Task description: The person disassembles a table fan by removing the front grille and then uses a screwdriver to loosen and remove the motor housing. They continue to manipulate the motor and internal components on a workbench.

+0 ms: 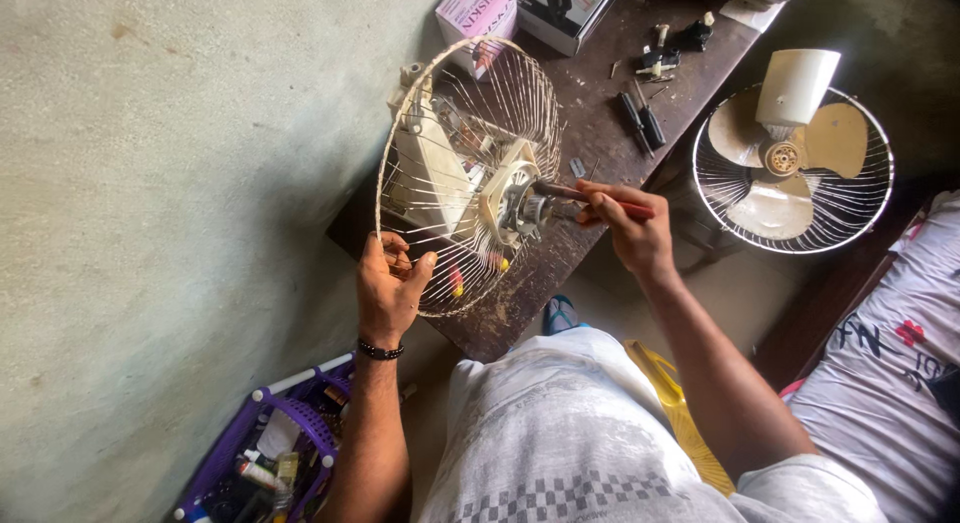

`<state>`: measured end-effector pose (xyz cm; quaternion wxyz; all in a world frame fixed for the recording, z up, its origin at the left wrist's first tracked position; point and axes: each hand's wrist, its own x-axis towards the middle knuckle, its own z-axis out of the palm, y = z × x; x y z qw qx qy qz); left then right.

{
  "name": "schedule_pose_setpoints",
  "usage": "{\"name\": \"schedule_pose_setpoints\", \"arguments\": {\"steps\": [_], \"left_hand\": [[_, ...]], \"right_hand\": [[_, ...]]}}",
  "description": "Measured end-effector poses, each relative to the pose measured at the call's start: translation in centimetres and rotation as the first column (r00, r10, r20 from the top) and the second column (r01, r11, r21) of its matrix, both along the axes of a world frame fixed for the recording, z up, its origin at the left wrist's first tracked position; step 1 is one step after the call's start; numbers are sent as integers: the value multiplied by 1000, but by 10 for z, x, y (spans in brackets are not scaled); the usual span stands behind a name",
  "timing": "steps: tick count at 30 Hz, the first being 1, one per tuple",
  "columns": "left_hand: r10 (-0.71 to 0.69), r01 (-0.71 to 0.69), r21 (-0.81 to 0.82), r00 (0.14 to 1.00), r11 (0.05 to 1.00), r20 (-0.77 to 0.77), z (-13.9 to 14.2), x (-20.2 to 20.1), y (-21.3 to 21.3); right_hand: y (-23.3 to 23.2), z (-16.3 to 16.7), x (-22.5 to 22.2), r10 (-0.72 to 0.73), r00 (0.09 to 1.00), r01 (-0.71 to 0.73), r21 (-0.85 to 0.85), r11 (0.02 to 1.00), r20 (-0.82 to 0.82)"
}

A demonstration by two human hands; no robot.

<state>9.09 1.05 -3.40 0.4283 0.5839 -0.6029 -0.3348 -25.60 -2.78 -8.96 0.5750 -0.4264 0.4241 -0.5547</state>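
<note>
Head view: fan guard (470, 103) steadied on surface (600, 133) for screwdriver (590, 196) work at frame centre.
Left hand (388, 288) clamps guard rim to stop wobble; right hand (630, 228) closed around screwdriver, tip on motor hub (520, 205).

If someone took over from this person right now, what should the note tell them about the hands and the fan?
Left hand: grips the lower rim of the fan guard, holding it upright on the table.
Right hand: holds a red-handled screwdriver, tip at the motor hub in the guard's middle.
Done: no front guard or blades are on this fan.
Left: the hub is still on the guard.
Nearby: two more screwdrivers on the table, a second fan to the right.
</note>
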Motion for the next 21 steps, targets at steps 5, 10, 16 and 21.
{"name": "schedule_pose_setpoints", "arguments": {"steps": [5, 10, 16, 21], "left_hand": [[19, -13, 75, 997, 997, -72, 0, -4, 8], [13, -13, 17, 1000, 1000, 5, 0, -5, 4], [13, -10, 56, 998, 998, -58, -3, 2, 3], [15, -16, 20, 1000, 1000, 8, -7, 9, 3]], "right_hand": [[4, -18, 2, -51, 953, 57, 9, 998, -300], [-11, -20, -20, 94, 972, -86, 45, 995, -215], [-7, -30, -15, 107, 971, -122, -57, 991, -213], [-17, -39, -12, 130, 953, -93, 143, 985, -273]]}}
